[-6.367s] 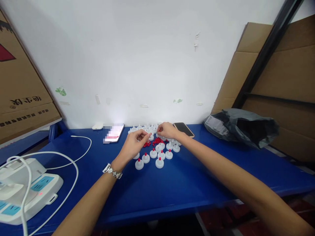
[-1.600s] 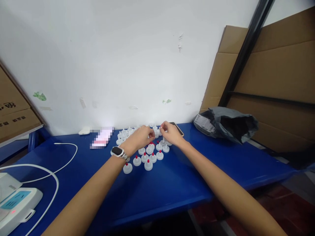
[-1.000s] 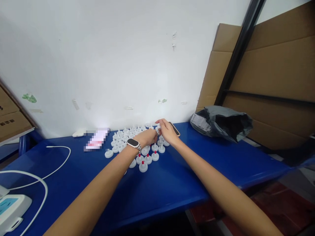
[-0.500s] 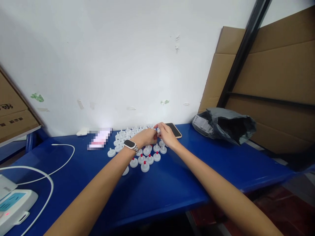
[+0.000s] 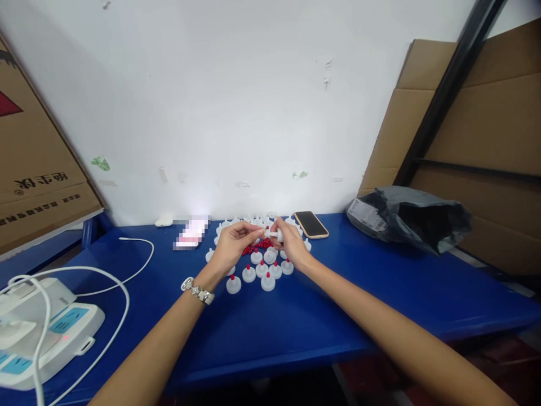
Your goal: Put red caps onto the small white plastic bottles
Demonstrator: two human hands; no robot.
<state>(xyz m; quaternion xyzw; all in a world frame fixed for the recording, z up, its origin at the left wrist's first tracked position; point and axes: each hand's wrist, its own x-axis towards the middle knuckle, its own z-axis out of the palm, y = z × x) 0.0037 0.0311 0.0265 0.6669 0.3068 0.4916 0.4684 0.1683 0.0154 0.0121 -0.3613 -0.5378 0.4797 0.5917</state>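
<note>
In my right hand (image 5: 292,242) a white nozzle cap (image 5: 278,235) lies sideways, gripped by the fingers, its spout pointing left. My left hand (image 5: 233,239) pinches thumb and forefinger together at the spout's tip; whatever is between them is too small to make out. Below and between the hands is a heap of small red tips (image 5: 264,243). Around it stand many more white nozzle caps, some partly hidden by my hands. Those nearest me, such as one front nozzle cap (image 5: 267,282), wear red tips on their spouts.
A phone (image 5: 311,224) lies behind my right hand, and a grey plastic bag (image 5: 408,217) gapes open farther right. On the left are a white power strip (image 5: 80,332), a looping cable (image 5: 122,313) and a small white case (image 5: 164,220). Cardboard (image 5: 42,158) flanks the blue table (image 5: 321,321).
My left hand has drawn back and turned, uncovering the red heap. The nozzle cap in my right hand now shows sideways between both hands. The view has shifted left.
</note>
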